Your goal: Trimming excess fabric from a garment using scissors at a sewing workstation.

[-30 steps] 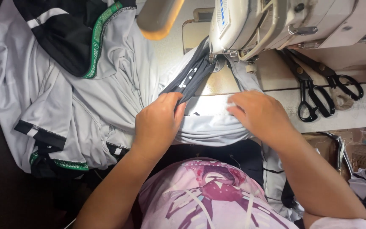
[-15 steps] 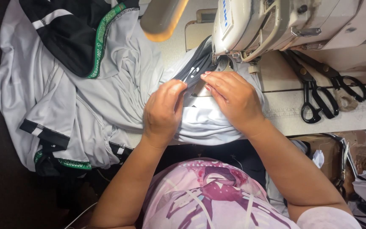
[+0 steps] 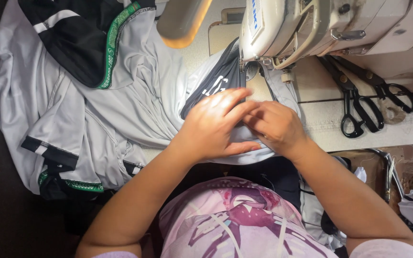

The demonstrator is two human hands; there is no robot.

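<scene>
A grey jersey (image 3: 120, 105) with a dark panel (image 3: 216, 86) is pressed flat just before the sewing machine (image 3: 311, 28) by the left hand (image 3: 216, 126), fingers extended. The fabric is pinched by the right hand (image 3: 276, 126), fingers curled. Black scissors (image 3: 359, 105) are laid nearby.

A single head-worn camera looks steeply down, close over the person's own forearms, onto the counter (image 3: 407, 129) beneath the sewing machine (image 3: 321, 24).
</scene>
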